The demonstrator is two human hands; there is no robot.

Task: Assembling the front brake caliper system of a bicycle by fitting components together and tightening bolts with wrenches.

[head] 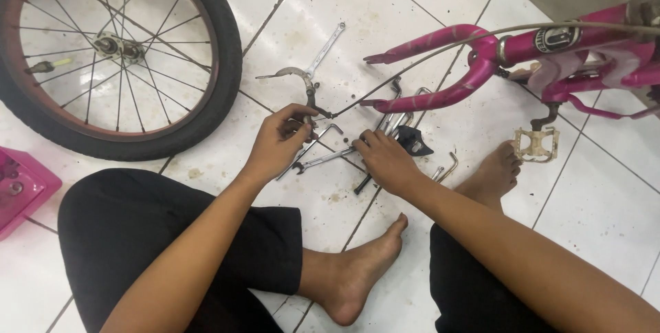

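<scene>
My left hand (pixel 278 139) pinches the lower end of a metal brake caliper (pixel 297 78) where a brake cable (pixel 412 65) meets it. Over a small pile of tools on the tiled floor rests my right hand (pixel 385 157), its fingers closed on the end of a slim wrench (pixel 320 161). The cable runs up and right toward a pink bicycle frame (pixel 550 47). The pink fork (pixel 440 65) lies just beyond my right hand. Under that hand, part of the tool pile is hidden.
A spoked bicycle wheel (pixel 117 51) lies on the floor at upper left. A long spanner (pixel 326 47) lies beyond the caliper. Hex keys (pixel 447 168) and a black part (pixel 412 139) sit by my right hand. A pedal (pixel 536 144) hangs at right. A pink tray (pixel 20 188) is at far left. My bare feet (pixel 357 271) rest below.
</scene>
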